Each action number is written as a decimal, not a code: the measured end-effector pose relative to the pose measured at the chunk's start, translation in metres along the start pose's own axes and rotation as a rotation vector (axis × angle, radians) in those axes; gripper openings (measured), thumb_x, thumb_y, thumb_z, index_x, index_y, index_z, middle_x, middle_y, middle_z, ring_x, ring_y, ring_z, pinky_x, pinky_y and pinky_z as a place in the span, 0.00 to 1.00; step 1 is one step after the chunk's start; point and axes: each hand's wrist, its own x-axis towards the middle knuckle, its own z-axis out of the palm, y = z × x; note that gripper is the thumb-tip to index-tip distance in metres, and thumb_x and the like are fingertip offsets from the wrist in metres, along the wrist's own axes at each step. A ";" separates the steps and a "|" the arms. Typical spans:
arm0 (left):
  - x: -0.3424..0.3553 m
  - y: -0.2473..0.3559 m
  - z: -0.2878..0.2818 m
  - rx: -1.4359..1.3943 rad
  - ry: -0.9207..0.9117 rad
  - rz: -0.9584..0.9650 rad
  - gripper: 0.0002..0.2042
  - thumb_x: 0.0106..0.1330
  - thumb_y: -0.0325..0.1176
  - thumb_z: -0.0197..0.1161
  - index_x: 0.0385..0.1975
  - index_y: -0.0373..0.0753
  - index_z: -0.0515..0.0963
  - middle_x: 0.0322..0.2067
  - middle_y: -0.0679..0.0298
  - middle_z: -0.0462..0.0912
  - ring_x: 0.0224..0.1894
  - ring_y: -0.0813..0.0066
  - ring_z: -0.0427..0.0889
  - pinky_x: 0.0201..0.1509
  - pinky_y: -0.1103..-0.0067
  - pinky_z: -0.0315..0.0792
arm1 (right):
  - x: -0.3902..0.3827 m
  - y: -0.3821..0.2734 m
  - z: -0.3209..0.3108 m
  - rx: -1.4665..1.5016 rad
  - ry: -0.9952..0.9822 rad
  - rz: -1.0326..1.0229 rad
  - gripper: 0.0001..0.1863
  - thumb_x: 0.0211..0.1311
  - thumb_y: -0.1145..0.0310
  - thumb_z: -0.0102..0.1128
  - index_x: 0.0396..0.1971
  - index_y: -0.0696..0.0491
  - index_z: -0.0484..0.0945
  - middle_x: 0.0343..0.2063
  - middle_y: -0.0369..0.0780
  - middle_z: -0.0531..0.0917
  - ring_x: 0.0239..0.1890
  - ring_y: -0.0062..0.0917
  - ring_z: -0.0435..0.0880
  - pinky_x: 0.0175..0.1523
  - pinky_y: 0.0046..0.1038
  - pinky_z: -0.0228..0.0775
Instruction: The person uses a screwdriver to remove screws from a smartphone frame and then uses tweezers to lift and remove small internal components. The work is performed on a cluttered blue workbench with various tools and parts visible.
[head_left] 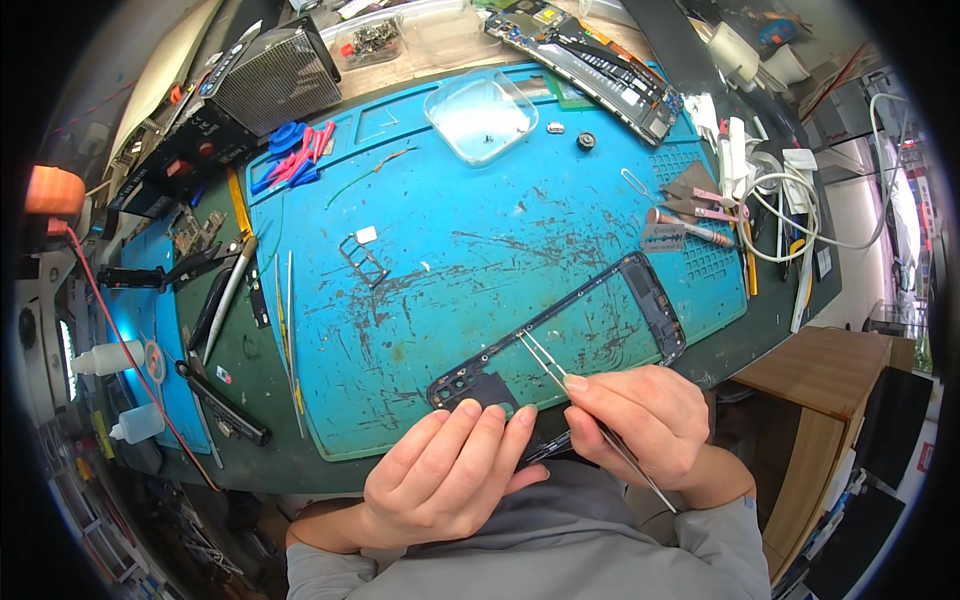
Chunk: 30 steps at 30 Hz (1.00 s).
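Note:
A black phone frame [655, 310] lies at a slant along the near part of the blue mat. My left hand [450, 470] grips its lower-left end, fingertips resting on the dark section there, thumb partly showing below. My right hand [645, 425] pinches a pair of silver tweezers [545, 360], whose tips are at the frame's upper long rail, left of centre; whether they hold a small part is too small to tell.
The blue mat [360, 190] carries a clear tray [480, 110], a small metal holder [365, 260] and pry tools [290, 155]. An opened device [585, 70] lies behind. Bottles [105, 357], a red cable [100, 280] and tools flank the left; a coiled white cable [780, 255] lies right.

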 end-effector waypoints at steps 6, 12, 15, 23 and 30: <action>-0.001 0.001 0.000 0.009 0.004 0.002 0.20 0.78 0.55 0.63 0.51 0.48 0.93 0.48 0.69 0.86 0.51 0.73 0.86 0.54 0.75 0.83 | 0.000 0.000 0.001 -0.012 0.008 -0.005 0.14 0.59 0.76 0.78 0.45 0.60 0.90 0.33 0.39 0.90 0.27 0.24 0.88 0.28 0.24 0.78; 0.000 0.002 0.001 0.023 0.008 -0.004 0.20 0.78 0.56 0.63 0.49 0.48 0.93 0.48 0.68 0.86 0.51 0.73 0.86 0.54 0.75 0.83 | -0.002 0.002 0.004 0.006 0.029 -0.014 0.14 0.59 0.76 0.78 0.45 0.60 0.90 0.33 0.38 0.90 0.27 0.24 0.87 0.28 0.24 0.77; -0.001 0.001 0.002 0.025 0.010 0.003 0.21 0.76 0.58 0.64 0.48 0.48 0.93 0.48 0.68 0.86 0.51 0.71 0.86 0.54 0.74 0.83 | -0.001 0.002 0.003 0.009 0.023 -0.007 0.13 0.59 0.76 0.78 0.45 0.59 0.89 0.33 0.38 0.89 0.27 0.24 0.86 0.28 0.24 0.77; -0.001 0.002 0.003 0.027 0.026 -0.015 0.20 0.77 0.56 0.65 0.47 0.48 0.93 0.47 0.68 0.87 0.50 0.72 0.87 0.54 0.74 0.83 | -0.003 0.003 0.007 0.012 0.058 -0.006 0.14 0.59 0.75 0.78 0.45 0.59 0.89 0.33 0.37 0.89 0.26 0.24 0.85 0.28 0.24 0.76; 0.000 0.001 0.001 0.032 0.003 0.018 0.23 0.74 0.59 0.66 0.46 0.46 0.93 0.47 0.67 0.87 0.51 0.69 0.86 0.54 0.72 0.83 | -0.004 0.003 0.008 -0.041 0.070 -0.035 0.13 0.60 0.74 0.78 0.45 0.59 0.90 0.32 0.37 0.88 0.26 0.24 0.85 0.28 0.24 0.75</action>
